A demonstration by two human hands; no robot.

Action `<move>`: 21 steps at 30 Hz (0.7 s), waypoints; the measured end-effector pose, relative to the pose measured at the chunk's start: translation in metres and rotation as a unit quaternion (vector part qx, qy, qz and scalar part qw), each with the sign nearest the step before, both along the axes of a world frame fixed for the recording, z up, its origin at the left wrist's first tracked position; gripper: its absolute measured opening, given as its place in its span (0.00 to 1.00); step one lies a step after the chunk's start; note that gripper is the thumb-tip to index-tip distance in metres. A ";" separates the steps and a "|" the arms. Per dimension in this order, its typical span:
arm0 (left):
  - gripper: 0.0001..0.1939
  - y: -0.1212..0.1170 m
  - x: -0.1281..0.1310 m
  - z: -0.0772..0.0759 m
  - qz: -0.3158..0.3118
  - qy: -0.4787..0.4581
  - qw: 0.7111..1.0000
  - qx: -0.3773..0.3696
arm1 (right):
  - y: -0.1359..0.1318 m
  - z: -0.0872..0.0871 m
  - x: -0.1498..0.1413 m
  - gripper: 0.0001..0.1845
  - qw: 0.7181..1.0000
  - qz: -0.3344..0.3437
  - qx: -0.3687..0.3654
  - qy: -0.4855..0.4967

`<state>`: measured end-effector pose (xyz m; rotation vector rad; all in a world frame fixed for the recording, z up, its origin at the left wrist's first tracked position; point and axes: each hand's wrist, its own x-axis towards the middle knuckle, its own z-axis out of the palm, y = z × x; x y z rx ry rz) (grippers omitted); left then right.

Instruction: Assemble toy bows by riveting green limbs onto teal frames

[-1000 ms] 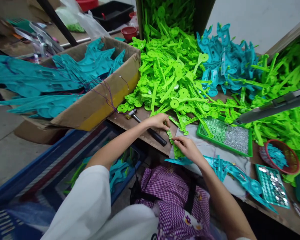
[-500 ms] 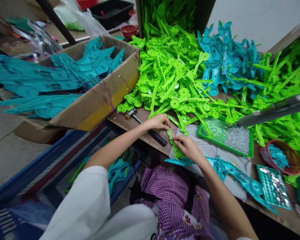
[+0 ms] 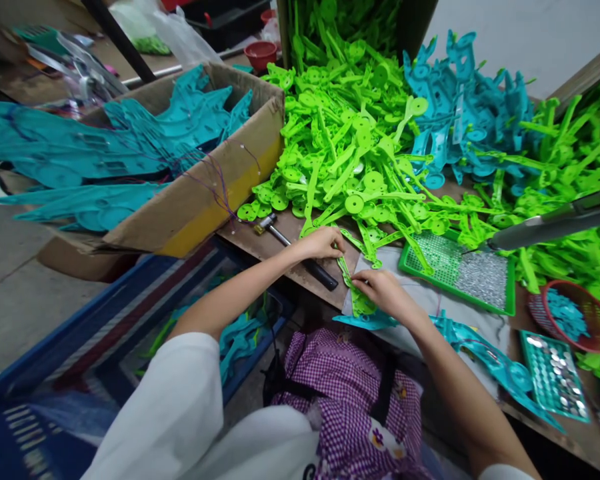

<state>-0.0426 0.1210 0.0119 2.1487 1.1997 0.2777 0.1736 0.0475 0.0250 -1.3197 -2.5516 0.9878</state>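
My left hand [image 3: 323, 243] and my right hand [image 3: 384, 293] both pinch a bright green plastic part [image 3: 354, 290] at the near edge of the wooden table [image 3: 275, 247]. The left hand's fingers close on the part's upper end, and the right hand's fingertips close on its middle. A small hammer [image 3: 293, 248] with a black handle lies just left of my left hand. A teal plastic part [image 3: 460, 340] lies on a grey cloth under my right forearm.
A big pile of green parts [image 3: 350, 140] and teal parts [image 3: 460, 113] covers the table's back. A green tray of small silvery pieces [image 3: 460, 270], a red basket [image 3: 573, 317] and a teal tray of round discs [image 3: 553, 373] sit right. A cardboard box of teal pieces [image 3: 180, 167] stands left.
Both hands stay on the green part with only slight finger shifts. The view has tilted a little, so everything sits slightly lower and further right.
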 end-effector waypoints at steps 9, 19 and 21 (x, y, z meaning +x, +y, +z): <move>0.06 0.001 -0.001 -0.007 0.009 -0.020 1.000 -0.008 | 0.005 -0.006 -0.007 0.16 0.996 -0.016 0.032 -0.080; 0.06 0.003 -0.002 -0.009 -0.001 -0.025 1.000 -0.006 | 0.025 -0.009 -0.004 0.14 0.997 0.006 -0.066 -0.038; 0.06 0.003 -0.002 -0.009 0.001 -0.021 1.000 -0.006 | 0.030 -0.008 -0.008 0.14 0.995 0.010 -0.080 -0.054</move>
